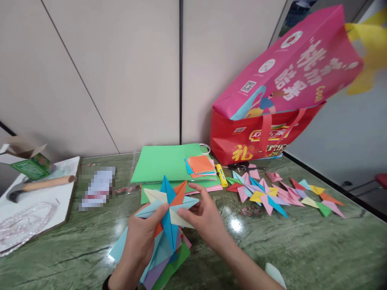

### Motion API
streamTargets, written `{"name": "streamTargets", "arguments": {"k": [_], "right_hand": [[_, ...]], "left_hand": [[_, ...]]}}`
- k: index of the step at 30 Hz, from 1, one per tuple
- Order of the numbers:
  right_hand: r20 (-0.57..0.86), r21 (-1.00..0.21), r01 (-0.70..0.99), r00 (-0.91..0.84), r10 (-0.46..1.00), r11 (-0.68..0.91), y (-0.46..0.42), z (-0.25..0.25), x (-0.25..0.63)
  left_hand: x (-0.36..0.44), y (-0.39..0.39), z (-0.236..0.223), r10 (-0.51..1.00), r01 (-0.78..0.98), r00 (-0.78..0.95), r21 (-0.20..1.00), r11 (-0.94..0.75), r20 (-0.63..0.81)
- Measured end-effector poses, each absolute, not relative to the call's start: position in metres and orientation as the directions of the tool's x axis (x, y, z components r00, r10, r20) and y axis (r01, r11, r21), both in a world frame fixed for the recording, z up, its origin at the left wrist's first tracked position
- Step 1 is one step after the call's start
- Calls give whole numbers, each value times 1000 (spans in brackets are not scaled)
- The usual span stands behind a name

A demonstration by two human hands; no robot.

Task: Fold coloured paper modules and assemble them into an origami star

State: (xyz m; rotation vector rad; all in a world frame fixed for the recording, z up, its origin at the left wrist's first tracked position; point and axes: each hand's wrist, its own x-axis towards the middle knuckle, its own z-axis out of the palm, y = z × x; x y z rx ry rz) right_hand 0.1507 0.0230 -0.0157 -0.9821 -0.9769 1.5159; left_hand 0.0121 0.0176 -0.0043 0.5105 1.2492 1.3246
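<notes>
My left hand is closed on a spiky folded paper star of blue, orange, cream and light blue points, held above the green marble table. My right hand pinches the star's right side, thumb and fingers on a cream point. Under my hands lies a small pile of coloured paper sheets.
Green sheets with a stack of small orange and blue squares lie behind. A yellow glue stick, scissors and several folded paper pieces lie right. Red and pink bags stand at back right. A hammer rests on a white board at left.
</notes>
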Motion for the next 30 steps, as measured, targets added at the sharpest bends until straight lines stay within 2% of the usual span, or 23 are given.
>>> {"name": "streamTargets", "arguments": {"k": [5,9,13,23,27,30], "right_hand": [[-173,-885,-407,-164,971,-226,25,-21,148],[-245,-773,-551,-197,949,-314,21,-21,141],[-277,-708,-597,-259,925,-378,16,-19,135],[-313,-741,-575,-161,936,-346,22,-23,139],[-272,-788,-539,-129,954,-297,27,-21,147],[-246,-833,-477,-131,960,-279,28,-19,150]], "left_hand": [[15,15,-3,906,-444,-188,856,267,-380],[15,15,-3,904,-435,-222,867,243,-365],[16,14,-4,911,-414,-227,881,229,-344],[20,13,-5,939,-385,-152,893,232,-309],[13,17,-8,929,-385,-183,893,233,-321],[7,19,-12,946,-310,-199,932,188,-257]]}}
